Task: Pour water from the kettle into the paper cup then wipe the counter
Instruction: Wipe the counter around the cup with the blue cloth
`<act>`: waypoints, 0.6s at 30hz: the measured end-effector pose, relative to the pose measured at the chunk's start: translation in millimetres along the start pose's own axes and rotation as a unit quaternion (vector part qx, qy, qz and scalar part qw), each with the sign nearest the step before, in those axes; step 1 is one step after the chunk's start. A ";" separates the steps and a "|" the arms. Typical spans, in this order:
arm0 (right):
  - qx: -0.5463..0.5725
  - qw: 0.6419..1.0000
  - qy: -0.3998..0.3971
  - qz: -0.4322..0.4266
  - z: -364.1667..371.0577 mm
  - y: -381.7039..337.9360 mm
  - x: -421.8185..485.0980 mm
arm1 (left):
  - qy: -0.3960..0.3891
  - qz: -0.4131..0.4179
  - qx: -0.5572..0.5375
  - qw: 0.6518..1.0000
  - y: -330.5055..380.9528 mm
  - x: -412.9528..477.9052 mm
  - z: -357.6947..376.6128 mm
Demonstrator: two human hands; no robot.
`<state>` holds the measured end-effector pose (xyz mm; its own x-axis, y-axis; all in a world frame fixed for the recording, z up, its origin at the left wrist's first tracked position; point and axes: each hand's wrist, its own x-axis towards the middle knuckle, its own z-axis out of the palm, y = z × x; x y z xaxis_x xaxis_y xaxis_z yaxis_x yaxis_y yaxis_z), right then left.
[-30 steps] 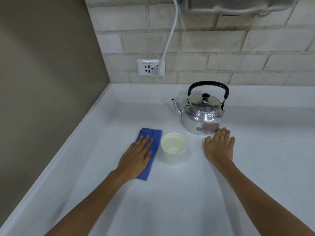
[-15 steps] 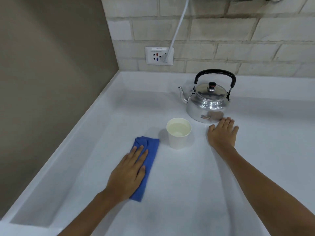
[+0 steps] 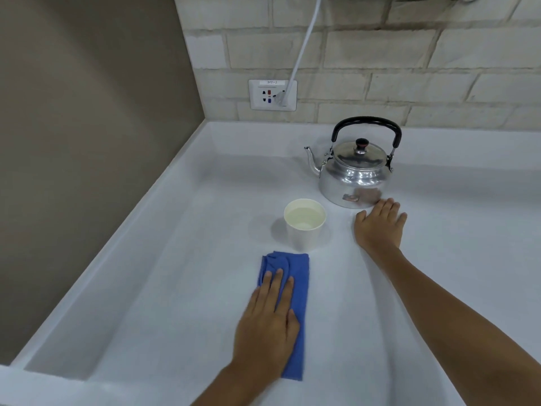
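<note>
A shiny metal kettle (image 3: 355, 174) with a black handle stands upright at the back of the white counter (image 3: 190, 218), spout pointing left. In front of it and to the left sits a white paper cup (image 3: 304, 230) holding water. A folded blue cloth (image 3: 295, 276) lies flat just in front of the cup. My left hand (image 3: 270, 323) presses palm-down on the cloth's near half, fingers together. My right hand (image 3: 379, 225) rests flat on the counter, fingertips just in front of the kettle's base, holding nothing.
A brown side wall runs along the left behind the counter's raised lip (image 3: 140, 230). The brick back wall carries a white power socket (image 3: 272, 95) with a white cable (image 3: 304, 45) plugged in and rising up. The counter's near edge (image 3: 44, 385) shows at bottom left.
My left hand has slid the blue cloth toward me and to the right, from beside the cup to in front of it. My right hand has stayed flat by the kettle.
</note>
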<state>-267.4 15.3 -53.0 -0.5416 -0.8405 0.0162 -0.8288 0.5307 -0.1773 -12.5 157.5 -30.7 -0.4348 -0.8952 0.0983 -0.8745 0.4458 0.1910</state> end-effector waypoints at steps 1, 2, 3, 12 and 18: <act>0.000 1.000 0.001 -0.002 -0.2 0.8 0.1 | -0.007 0.001 0.006 1.000 -12.3 0.7 -2.4; 0.001 1.000 0.000 -0.002 -0.6 1.6 -0.4 | -0.009 -0.006 0.018 1.000 -26.2 1.2 -4.5; 0.001 1.000 -0.001 -0.002 -0.7 2.1 -1.0 | -0.007 -0.019 0.034 0.999 -39.5 1.5 -6.8; 0.006 1.000 0.002 0.000 0.7 1.6 -1.7 | 0.000 -0.051 0.053 0.997 -11.4 0.8 5.6; 0.036 0.999 0.000 -0.003 -2.1 2.8 -2.5 | -0.022 -0.009 0.004 1.000 36.2 7.6 8.2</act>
<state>-268.7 19.1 -51.5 -0.5362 -0.8439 0.0171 -0.8199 0.5159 -0.2483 -49.2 166.9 -31.1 -0.4281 -0.9023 0.0513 -0.8839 0.4298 0.1843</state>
